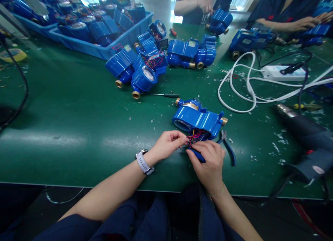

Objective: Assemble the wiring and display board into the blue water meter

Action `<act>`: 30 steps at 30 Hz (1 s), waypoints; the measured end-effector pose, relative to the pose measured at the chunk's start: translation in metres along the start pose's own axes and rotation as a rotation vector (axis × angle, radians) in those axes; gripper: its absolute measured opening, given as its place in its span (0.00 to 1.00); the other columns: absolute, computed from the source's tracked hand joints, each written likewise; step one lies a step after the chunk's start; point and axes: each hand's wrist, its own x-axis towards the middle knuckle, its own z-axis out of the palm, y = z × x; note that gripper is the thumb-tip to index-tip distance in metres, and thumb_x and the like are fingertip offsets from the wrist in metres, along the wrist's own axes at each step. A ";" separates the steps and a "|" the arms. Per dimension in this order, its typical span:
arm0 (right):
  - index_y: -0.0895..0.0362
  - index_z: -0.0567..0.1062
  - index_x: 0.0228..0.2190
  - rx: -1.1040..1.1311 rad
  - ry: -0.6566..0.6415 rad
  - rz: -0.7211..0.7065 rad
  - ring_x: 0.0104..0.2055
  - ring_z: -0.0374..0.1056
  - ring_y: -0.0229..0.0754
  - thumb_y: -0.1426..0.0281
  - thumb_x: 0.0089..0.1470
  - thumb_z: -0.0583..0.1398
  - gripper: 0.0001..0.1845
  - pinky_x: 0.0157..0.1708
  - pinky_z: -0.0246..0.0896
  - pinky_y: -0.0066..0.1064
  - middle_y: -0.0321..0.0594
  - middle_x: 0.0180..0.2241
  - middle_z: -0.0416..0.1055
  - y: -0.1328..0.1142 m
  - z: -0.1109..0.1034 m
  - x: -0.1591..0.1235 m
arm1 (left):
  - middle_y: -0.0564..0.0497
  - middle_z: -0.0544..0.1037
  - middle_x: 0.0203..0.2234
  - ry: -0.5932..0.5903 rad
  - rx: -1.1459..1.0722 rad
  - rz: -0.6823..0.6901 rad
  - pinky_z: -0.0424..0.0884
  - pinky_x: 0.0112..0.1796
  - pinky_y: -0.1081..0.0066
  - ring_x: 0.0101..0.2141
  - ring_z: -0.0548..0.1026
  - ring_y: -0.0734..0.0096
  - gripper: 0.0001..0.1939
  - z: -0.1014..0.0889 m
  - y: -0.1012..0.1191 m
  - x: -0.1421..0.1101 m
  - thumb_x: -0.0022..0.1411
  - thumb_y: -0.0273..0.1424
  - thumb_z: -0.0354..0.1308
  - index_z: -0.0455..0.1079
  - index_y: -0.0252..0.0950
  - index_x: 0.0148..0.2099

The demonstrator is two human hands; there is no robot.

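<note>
Blue meter [197, 118] is laid on green table [99, 116], beyond both hands | red wires [196, 136] are exposed, housing unclosed | wires are apparently pinched by left hand [168, 144] | blue part [198, 156] is gripped by right hand [210, 160]

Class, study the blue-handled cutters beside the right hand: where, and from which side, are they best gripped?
Probably by the handles of the cutters, from the person's near side: the metal head points away, and one blue handle curves nearward. The right hand partly hides the other.
</note>
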 end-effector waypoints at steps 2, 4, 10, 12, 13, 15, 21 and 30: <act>0.54 0.75 0.35 -0.004 -0.005 -0.003 0.42 0.65 0.51 0.66 0.60 0.62 0.05 0.43 0.55 0.44 0.41 0.35 0.76 0.000 0.000 0.000 | 0.56 0.69 0.21 0.028 -0.023 -0.004 0.61 0.27 0.75 0.22 0.63 0.81 0.19 0.001 0.000 0.000 0.52 0.44 0.64 0.68 0.32 0.31; 0.55 0.75 0.35 -0.015 -0.015 -0.004 0.42 0.65 0.51 0.67 0.60 0.62 0.04 0.44 0.55 0.44 0.41 0.36 0.76 -0.001 0.000 -0.001 | 0.57 0.68 0.21 0.036 -0.024 -0.012 0.60 0.26 0.76 0.22 0.63 0.81 0.19 0.002 -0.001 0.000 0.53 0.44 0.63 0.67 0.32 0.31; 0.54 0.74 0.44 -0.035 -0.058 0.000 0.45 0.66 0.53 0.69 0.60 0.60 0.09 0.45 0.55 0.46 0.43 0.39 0.76 -0.001 0.000 -0.006 | 0.55 0.69 0.24 0.078 0.034 0.022 0.60 0.24 0.77 0.22 0.65 0.80 0.17 -0.004 -0.002 0.002 0.59 0.44 0.56 0.65 0.34 0.32; 0.54 0.71 0.48 0.027 -0.001 -0.023 0.46 0.66 0.53 0.71 0.59 0.60 0.14 0.45 0.58 0.47 0.45 0.43 0.74 -0.001 -0.001 -0.010 | 0.54 0.70 0.25 0.094 0.068 0.058 0.61 0.25 0.77 0.24 0.66 0.80 0.17 -0.009 -0.002 0.003 0.60 0.44 0.56 0.65 0.34 0.32; 0.54 0.70 0.49 0.067 0.045 -0.028 0.47 0.66 0.53 0.71 0.58 0.60 0.16 0.46 0.60 0.47 0.46 0.44 0.72 0.000 -0.002 -0.013 | 0.54 0.70 0.26 0.089 0.088 0.073 0.61 0.26 0.77 0.24 0.66 0.79 0.16 -0.012 -0.001 0.002 0.60 0.43 0.56 0.65 0.33 0.32; 0.53 0.68 0.51 0.131 0.125 -0.001 0.48 0.66 0.53 0.71 0.57 0.62 0.20 0.46 0.63 0.48 0.48 0.47 0.68 0.002 -0.005 -0.019 | 0.53 0.70 0.27 0.056 0.126 0.092 0.63 0.28 0.76 0.25 0.66 0.79 0.16 -0.015 0.001 0.000 0.60 0.42 0.56 0.66 0.33 0.34; 0.55 0.61 0.59 0.273 0.031 0.257 0.58 0.61 0.57 0.65 0.56 0.64 0.32 0.55 0.59 0.57 0.54 0.56 0.63 0.011 -0.007 -0.036 | 0.48 0.76 0.35 0.047 0.683 0.243 0.67 0.39 0.67 0.37 0.72 0.65 0.17 -0.004 0.001 -0.008 0.57 0.39 0.63 0.71 0.34 0.45; 0.54 0.54 0.65 0.522 -0.083 0.571 0.56 0.66 0.55 0.60 0.54 0.65 0.43 0.48 0.70 0.47 0.55 0.64 0.55 0.006 -0.001 -0.051 | 0.53 0.72 0.25 0.030 0.584 0.222 0.61 0.30 0.73 0.28 0.67 0.73 0.11 0.001 0.000 -0.005 0.63 0.35 0.56 0.69 0.34 0.30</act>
